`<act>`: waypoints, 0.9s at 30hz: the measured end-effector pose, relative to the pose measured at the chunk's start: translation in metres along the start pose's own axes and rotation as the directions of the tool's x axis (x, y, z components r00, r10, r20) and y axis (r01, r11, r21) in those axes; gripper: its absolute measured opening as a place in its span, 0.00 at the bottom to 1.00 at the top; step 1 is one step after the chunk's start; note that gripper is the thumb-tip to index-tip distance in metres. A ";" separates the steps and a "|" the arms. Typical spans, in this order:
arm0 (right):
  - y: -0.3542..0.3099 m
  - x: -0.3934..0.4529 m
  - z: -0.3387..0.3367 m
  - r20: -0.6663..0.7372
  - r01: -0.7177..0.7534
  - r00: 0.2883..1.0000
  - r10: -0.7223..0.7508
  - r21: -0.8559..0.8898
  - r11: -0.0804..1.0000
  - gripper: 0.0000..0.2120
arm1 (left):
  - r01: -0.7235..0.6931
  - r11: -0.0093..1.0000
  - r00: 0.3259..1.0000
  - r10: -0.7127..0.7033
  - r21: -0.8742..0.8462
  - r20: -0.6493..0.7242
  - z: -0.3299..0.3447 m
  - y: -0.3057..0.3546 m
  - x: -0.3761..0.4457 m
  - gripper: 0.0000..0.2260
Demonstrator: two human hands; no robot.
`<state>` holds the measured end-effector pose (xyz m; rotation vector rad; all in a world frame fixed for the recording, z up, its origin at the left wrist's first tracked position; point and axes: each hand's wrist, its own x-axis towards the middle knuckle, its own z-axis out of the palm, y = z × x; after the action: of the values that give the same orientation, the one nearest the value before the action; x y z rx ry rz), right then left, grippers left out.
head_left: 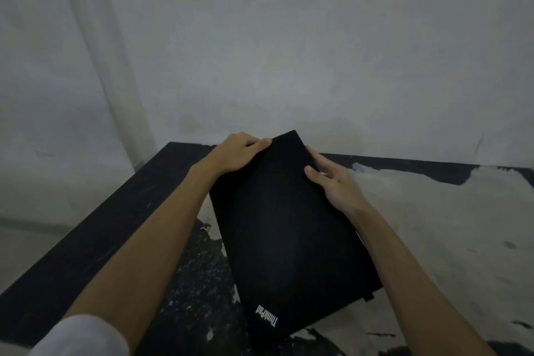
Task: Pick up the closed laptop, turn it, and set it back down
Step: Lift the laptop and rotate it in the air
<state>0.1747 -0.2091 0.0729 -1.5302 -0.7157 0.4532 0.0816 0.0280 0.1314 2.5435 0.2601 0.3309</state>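
Our left hand (239,153) curls over the far left edge of the closed ThinkPad laptop (286,234), fingers on the lid, while our right hand (332,182) clasps the far right edge, thumb on top and the other fingers tucked underneath out of sight, so both hands are clamped on the laptop, one on each side of its far end. The laptop stretches from between our hands back toward us, skewed, its logo corner nearest our body, over the worn black table (121,211). We judge the turning is under way, and to do it well we should keep both grips firm and even, keep the lid shut under the thumbs, rotate the slab level, and lower the near end gently rather than dropping it. We cannot tell whether the near end rests on the table or hangs just above it; the dim light swallows the laptop's edges, and its underside and hinge side are hidden.
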 end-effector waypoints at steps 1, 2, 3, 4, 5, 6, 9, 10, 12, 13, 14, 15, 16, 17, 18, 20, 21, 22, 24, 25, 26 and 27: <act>-0.001 0.001 0.000 0.015 0.000 1.000 0.000 -0.005 1.000 0.27 | 0.006 1.000 1.000 -0.005 -0.013 0.023 0.000 0.005 0.001 0.28; -0.003 0.002 0.001 0.027 0.003 1.000 -0.003 -0.012 1.000 0.28 | 0.017 1.000 0.999 -0.016 -0.019 0.052 -0.001 0.009 0.002 0.27; -0.003 0.003 0.001 0.035 0.006 0.999 -0.005 -0.018 1.000 0.29 | 0.031 0.999 0.996 -0.029 -0.024 0.080 -0.002 0.011 0.003 0.27; -0.005 0.003 0.002 0.042 0.011 0.999 -0.010 -0.017 1.000 0.30 | 0.049 0.998 0.994 -0.045 -0.033 0.103 -0.002 0.011 0.003 0.27; -0.007 0.004 0.002 0.051 0.016 0.999 -0.015 -0.012 1.000 0.30 | 0.066 0.996 0.991 -0.059 -0.053 0.117 -0.003 0.010 0.002 0.28; -0.008 0.004 0.001 0.061 0.019 0.998 -0.018 -0.013 1.000 0.30 | 0.079 0.994 0.990 -0.068 -0.081 0.124 -0.004 0.008 0.001 0.28; -0.014 0.006 0.001 0.116 0.031 0.993 -0.025 -0.049 0.998 0.31 | 0.090 0.974 0.994 -0.075 -0.207 0.081 -0.001 0.004 -0.006 0.28; -0.017 0.007 0.001 0.130 0.042 0.991 -0.033 -0.070 0.997 0.30 | 0.096 0.962 0.995 -0.084 -0.254 0.060 0.000 0.003 -0.009 0.27; -0.026 0.008 0.001 0.152 0.056 0.988 -0.040 -0.103 0.993 0.28 | 0.109 0.933 0.994 -0.104 -0.344 0.031 0.001 0.001 -0.014 0.25; -0.031 0.008 0.002 0.169 0.051 0.985 -0.032 -0.109 0.993 0.28 | 0.110 0.919 0.994 -0.110 -0.379 0.022 0.000 0.000 -0.015 0.24; -0.038 0.008 0.003 0.190 0.045 0.981 -0.022 -0.113 0.993 0.27 | 0.112 0.908 0.993 -0.116 -0.405 0.015 -0.001 -0.001 -0.016 0.24; -0.045 0.007 0.004 0.211 0.039 0.977 -0.012 -0.124 0.991 0.27 | 0.113 0.896 0.992 -0.124 -0.429 0.002 -0.003 -0.001 -0.018 0.23; -0.051 0.007 0.005 0.227 0.035 0.974 -0.004 -0.137 0.990 0.26 | 0.117 0.887 0.991 -0.135 -0.446 -0.008 -0.005 -0.001 -0.019 0.23; -0.059 0.007 0.005 0.240 0.034 0.971 0.005 -0.155 0.987 0.26 | 0.119 0.879 0.989 -0.146 -0.462 -0.023 -0.007 -0.001 -0.021 0.22; -0.067 0.007 0.005 0.247 0.035 0.969 0.012 -0.183 0.982 0.25 | 0.121 0.871 0.987 -0.159 -0.476 -0.039 -0.009 -0.002 -0.023 0.21; -0.082 0.005 0.002 0.245 0.052 0.969 0.012 -0.251 0.967 0.24 | 0.121 0.851 0.978 -0.189 -0.512 -0.084 -0.013 -0.004 -0.026 0.21; -0.089 0.003 -0.001 0.241 0.065 0.970 0.007 -0.290 0.955 0.23 | 0.122 0.837 0.971 -0.212 -0.534 -0.111 -0.015 -0.005 -0.029 0.21; -0.094 0.001 -0.003 0.233 0.086 0.972 -0.004 -0.342 0.936 0.22 | 0.123 0.819 0.960 -0.241 -0.560 -0.142 -0.017 -0.006 -0.032 0.22; -0.104 0.000 -0.009 0.191 0.146 0.980 -0.057 -0.496 0.856 0.20 | 0.125 0.770 0.928 -0.314 -0.626 -0.201 -0.019 -0.009 -0.037 0.21; -0.108 0.000 -0.012 0.163 0.173 0.982 -0.094 -0.583 0.794 0.19 | 0.113 0.749 0.911 -0.340 -0.653 -0.232 -0.020 -0.009 -0.040 0.20; -0.111 0.000 -0.015 0.137 0.185 0.983 -0.125 -0.663 0.725 0.17 | 0.099 0.729 0.895 -0.362 -0.678 -0.259 -0.021 -0.010 -0.042 0.19; -0.114 0.001 -0.017 0.117 0.190 0.981 -0.154 -0.729 0.658 0.16 | 0.082 0.709 0.878 -0.384 -0.700 -0.286 -0.021 -0.011 -0.044 0.18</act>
<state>0.1677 -0.2236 0.1875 -2.1894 -1.1627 0.0231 0.0323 0.0364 0.1348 1.6668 0.5226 0.7209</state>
